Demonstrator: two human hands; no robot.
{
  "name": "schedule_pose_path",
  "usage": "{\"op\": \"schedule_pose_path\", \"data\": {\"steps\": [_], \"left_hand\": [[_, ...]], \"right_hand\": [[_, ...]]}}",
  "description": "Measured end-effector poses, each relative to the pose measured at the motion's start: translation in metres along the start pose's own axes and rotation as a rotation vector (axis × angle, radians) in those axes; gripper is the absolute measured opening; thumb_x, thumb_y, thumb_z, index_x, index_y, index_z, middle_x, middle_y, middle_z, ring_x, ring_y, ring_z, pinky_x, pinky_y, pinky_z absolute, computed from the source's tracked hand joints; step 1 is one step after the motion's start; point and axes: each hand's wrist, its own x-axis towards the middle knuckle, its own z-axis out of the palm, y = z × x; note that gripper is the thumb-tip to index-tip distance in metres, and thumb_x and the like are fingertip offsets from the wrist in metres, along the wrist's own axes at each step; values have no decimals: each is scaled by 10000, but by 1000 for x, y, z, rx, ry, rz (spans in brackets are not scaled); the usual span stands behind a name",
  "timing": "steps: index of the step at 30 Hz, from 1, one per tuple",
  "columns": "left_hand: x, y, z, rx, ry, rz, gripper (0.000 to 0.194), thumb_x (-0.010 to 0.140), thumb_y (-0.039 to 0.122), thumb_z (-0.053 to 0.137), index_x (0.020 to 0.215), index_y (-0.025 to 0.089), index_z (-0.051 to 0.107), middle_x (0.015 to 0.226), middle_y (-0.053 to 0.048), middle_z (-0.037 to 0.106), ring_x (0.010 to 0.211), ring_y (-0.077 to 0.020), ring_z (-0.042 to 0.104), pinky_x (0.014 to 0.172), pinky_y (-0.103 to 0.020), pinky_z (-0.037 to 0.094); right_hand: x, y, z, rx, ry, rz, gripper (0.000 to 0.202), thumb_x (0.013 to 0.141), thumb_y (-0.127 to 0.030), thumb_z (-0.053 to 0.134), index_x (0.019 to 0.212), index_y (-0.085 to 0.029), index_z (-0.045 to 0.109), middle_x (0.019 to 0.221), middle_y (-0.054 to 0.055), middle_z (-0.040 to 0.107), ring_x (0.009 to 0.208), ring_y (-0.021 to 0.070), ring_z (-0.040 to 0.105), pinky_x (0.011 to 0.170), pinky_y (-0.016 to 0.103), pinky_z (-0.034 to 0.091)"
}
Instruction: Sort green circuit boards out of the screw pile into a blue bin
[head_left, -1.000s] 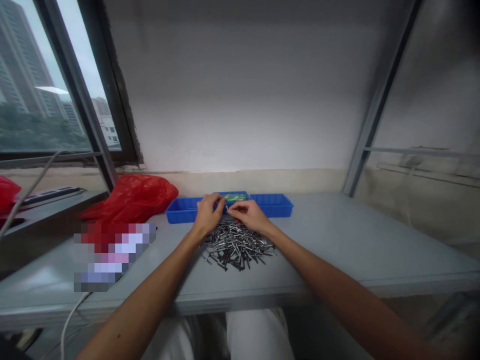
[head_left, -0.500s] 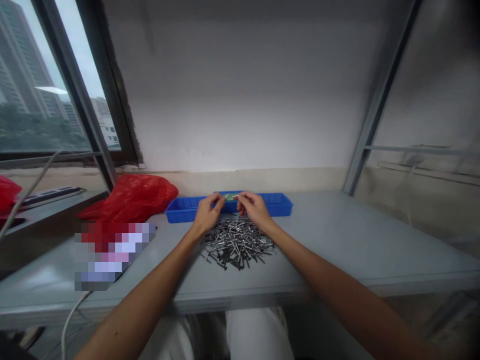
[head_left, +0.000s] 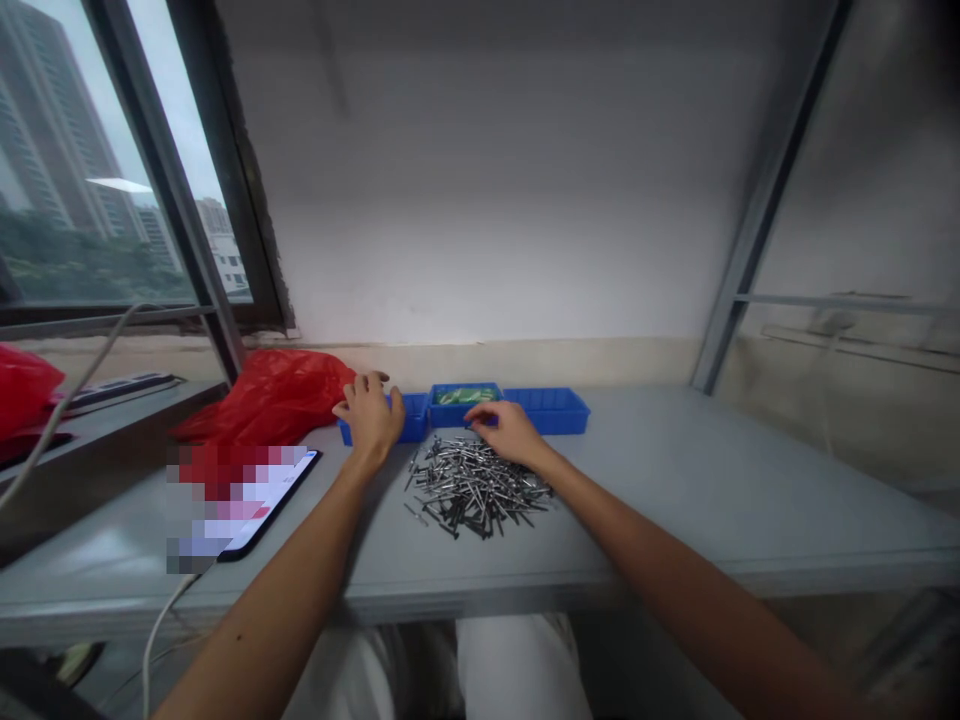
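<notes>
A loose pile of metal screws (head_left: 476, 485) lies on the grey table (head_left: 637, 480). Behind it stand a left blue bin (head_left: 415, 420), a middle blue bin (head_left: 465, 410) with a green and white packet (head_left: 465, 396) in it, and a right blue bin (head_left: 551, 412). My left hand (head_left: 371, 418) is over the left bin, its fingers spread and nothing in them. My right hand (head_left: 504, 430) hovers at the back of the pile, before the middle bin, thumb and fingertips drawn together. Whatever they pinch is too small to make out.
A red plastic bag (head_left: 274, 395) sits left of the bins. In front of it lies a phone (head_left: 281, 500), partly blurred out, with a white cable (head_left: 161, 620) near it. Metal posts rise at both sides, and a wall stands behind the table.
My left hand has moved left from the middle bin to the left bin and opened. My right hand has come down slightly. The green packet, earlier between both hands, now shows in the middle bin.
</notes>
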Motion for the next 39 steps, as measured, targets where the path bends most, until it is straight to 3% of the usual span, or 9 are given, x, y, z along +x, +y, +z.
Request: {"op": "schedule_pose_path", "data": {"steps": [5,10,25,32,36,39], "left_hand": [[-9,16,-1,-116,-90,348,167,855,210,493,1005,192,564,1045,-95,610,1030,-294,508,849,-447,382],[-17,30,-3,-217,-144,537,138,836,153,497,956,191,552,950,-69,611,957,-257,514,824,-397,396],[-19,32,0,-266,-171,604,132,823,119,480,916,189,542,909,-73,624,891,-249,539,786,-383,423],[-21,34,-3,-202,-228,560,164,839,147,484,978,203,551,968,-72,636,942,-256,568,791,-390,406],[-22,34,-1,-213,-291,598,184,856,164,492,1019,203,568,1017,-77,635,981,-251,573,813,-388,410],[-23,34,1,-247,-338,659,168,875,194,512,1026,204,586,1020,-75,634,981,-244,577,818,-384,416]], "right_hand": [[-6,4,4,-295,-160,-88,377,712,-26,565,1004,-183,744,1032,67,743,1015,234,643,939,379,471],[-7,8,6,-330,-273,-72,362,736,-9,551,989,-172,752,1011,72,751,955,208,676,899,317,488],[-7,5,8,-319,-238,-107,390,753,25,522,1040,-138,728,881,82,714,733,159,610,731,265,462],[-3,6,5,-222,-62,-172,432,747,43,513,1053,-184,717,951,73,687,854,176,598,840,332,473],[2,9,1,-33,73,-91,369,763,-10,557,1043,-199,707,954,51,689,788,151,609,784,322,506],[5,13,1,123,99,-36,335,757,-53,595,1046,-185,699,920,47,689,764,146,617,747,302,516]]}}
